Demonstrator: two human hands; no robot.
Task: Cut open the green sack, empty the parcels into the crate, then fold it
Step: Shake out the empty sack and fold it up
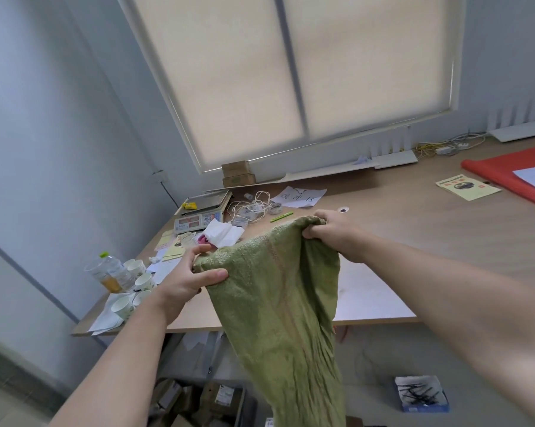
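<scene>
From left to right, we see cups [143,280] and a scale [200,217] on the table [414,217]. Our left hand [186,280] pinches one corner of the sack [281,303], thumb over fingers. Our right hand [337,232] is fisted on the other corner. The sack hangs limp before the table edge, above parcels [220,396] on the floor.

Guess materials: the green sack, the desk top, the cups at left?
Green sack: likely woven plastic, visible weave, slight sheen, stiff creases. Desk top: looks like wood-grain laminate board, matte, thin flat edge. Cups: probably paper, white, printed, rolled rims.
</scene>
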